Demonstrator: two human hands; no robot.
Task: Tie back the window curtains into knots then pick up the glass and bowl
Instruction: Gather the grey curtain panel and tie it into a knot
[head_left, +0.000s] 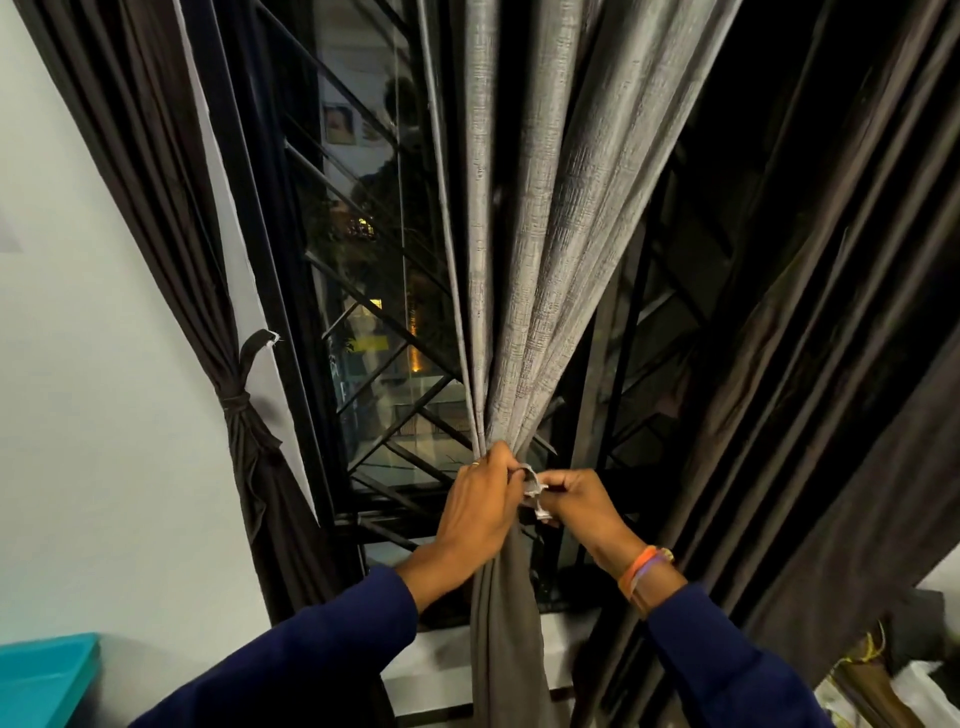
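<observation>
Grey curtain (519, 260) hangs vertically, twelve to six; left hand (480, 512) clenches its gathered waist while right hand (582, 506), touching at three o'clock, pinches the pale tie end (535, 488).

No text, label or number can be read anywhere here

A white window ledge (441, 654) is seen below the black window frame, and the gathered grey curtain (511, 623) is draped down across its front edge. A teal surface (41, 675) is seen at the lower left against the wall. What lies at the lower right cannot be made out.
</observation>
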